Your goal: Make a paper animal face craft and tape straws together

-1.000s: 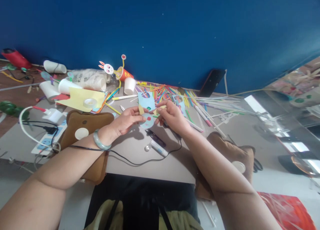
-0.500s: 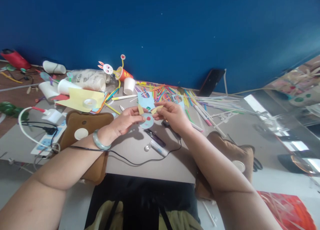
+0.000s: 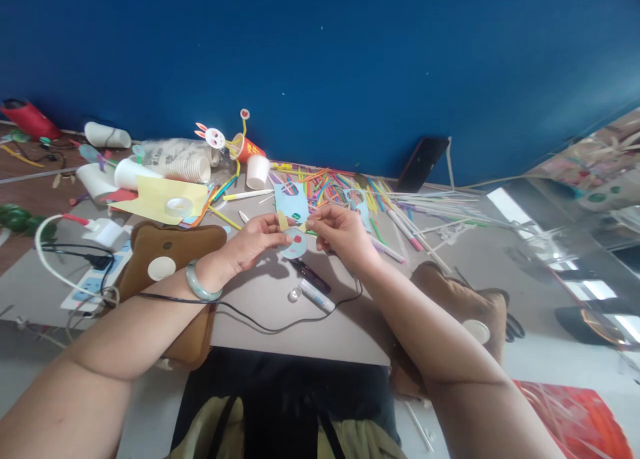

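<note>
Between my hands is a round light-blue paper face with a red spot and yellow ear-like pieces at its top. My left hand pinches the face's left edge. My right hand is closed on the yellow paper piece at the upper right of the face. Just below lie a dark slim tool, a white glue stick and a small round cap. Behind the hands is a light-blue paper sheet with cut-out holes.
Coloured sticks and markers spread along the wall. Paper cups, yellow paper and a brown cushion are at left. A black cable crosses the front; a phone leans at the back.
My right hand has shifted slightly left and closer to the face. Its fingers now cover more of the right yellow piece, which reaches less far right.
</note>
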The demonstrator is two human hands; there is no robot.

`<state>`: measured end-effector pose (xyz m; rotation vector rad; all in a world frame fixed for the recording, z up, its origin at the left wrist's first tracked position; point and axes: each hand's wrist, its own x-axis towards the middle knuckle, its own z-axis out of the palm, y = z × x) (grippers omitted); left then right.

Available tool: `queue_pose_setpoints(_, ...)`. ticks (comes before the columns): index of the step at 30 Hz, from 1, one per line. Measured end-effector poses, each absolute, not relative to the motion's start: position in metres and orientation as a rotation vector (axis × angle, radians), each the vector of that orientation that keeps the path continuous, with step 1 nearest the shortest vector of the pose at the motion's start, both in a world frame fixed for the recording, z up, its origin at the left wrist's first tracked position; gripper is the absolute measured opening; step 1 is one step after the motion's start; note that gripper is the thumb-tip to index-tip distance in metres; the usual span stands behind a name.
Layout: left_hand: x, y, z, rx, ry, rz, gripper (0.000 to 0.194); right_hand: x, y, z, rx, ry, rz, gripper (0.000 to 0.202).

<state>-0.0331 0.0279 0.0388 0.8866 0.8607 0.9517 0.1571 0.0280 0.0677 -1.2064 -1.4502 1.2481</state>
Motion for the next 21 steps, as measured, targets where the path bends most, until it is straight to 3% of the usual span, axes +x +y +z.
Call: queue_pose_setpoints(21,-0.0333,0.0303,0.0362,0.904,0.902,0.965,0.036,0.1572,0.0333,0.0615,-1.171,-1.522,1.245,0.025)
